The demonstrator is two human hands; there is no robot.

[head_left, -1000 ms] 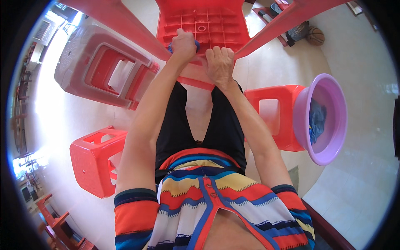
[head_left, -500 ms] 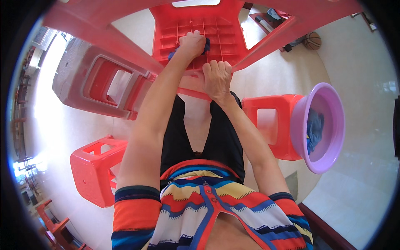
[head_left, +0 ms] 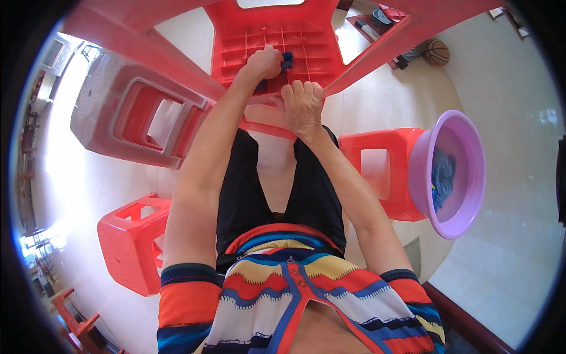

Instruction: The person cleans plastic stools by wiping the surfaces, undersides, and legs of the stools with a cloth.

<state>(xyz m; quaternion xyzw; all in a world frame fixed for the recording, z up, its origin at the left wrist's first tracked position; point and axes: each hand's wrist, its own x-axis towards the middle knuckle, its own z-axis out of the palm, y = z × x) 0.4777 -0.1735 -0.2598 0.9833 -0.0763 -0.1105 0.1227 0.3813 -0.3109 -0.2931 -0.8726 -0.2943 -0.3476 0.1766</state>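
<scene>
A red plastic stool (head_left: 315, 44) lies on its side in front of me, with its ribbed underside facing me and its legs reaching toward me. My left hand (head_left: 263, 63) is closed on a dark blue cloth (head_left: 287, 61) and presses it against the ribs. Parts of the cloth stick out beside the fingers; the rest is hidden under the hand. Just nearer and to the right, my right hand (head_left: 303, 106) is closed over the near edge of the same stool, fingers curled and thumb on the left.
A purple basin (head_left: 473, 177) holding a wet-looking blue cloth (head_left: 443, 172) sits on another red stool (head_left: 407, 153) at my right. Greyish-red stacked stools (head_left: 106, 112) and a small red stool (head_left: 125, 248) stand at my left. A basketball (head_left: 436, 52) rests at the far right.
My left hand has shifted slightly left with the dark blue cloth, and more cloth shows at its right. My right hand keeps its grip on the stool. The whole view has moved a little.
</scene>
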